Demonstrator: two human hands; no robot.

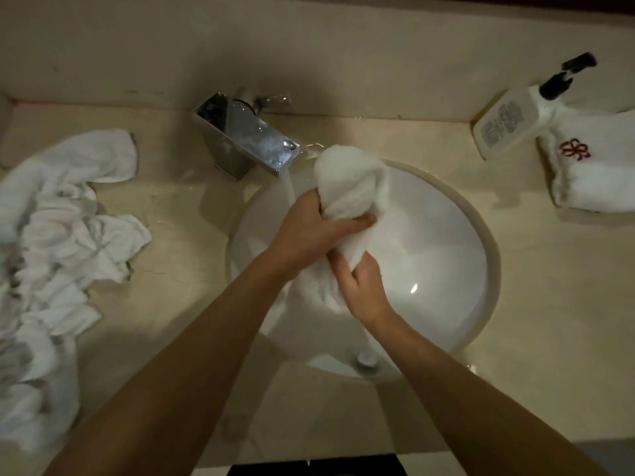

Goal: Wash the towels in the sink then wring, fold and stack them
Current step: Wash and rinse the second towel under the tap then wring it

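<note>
My left hand point(309, 225) grips the bunched white terry towel point(347, 180) nearer the tap, my right hand point(360, 286) clenches its lower end; its long axis runs between them over the round white sink point(446, 269); ready for twisting.

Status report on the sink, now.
Left hand and right hand both grip one white towel over the sink. Tap running. Crumpled towels wait on the left; nothing in the way.

Over the sink point(474, 235), my left hand point(309, 231) grips the towel point(347, 187); my right hand point(360, 286) grips it lower, forearms converging.
</note>
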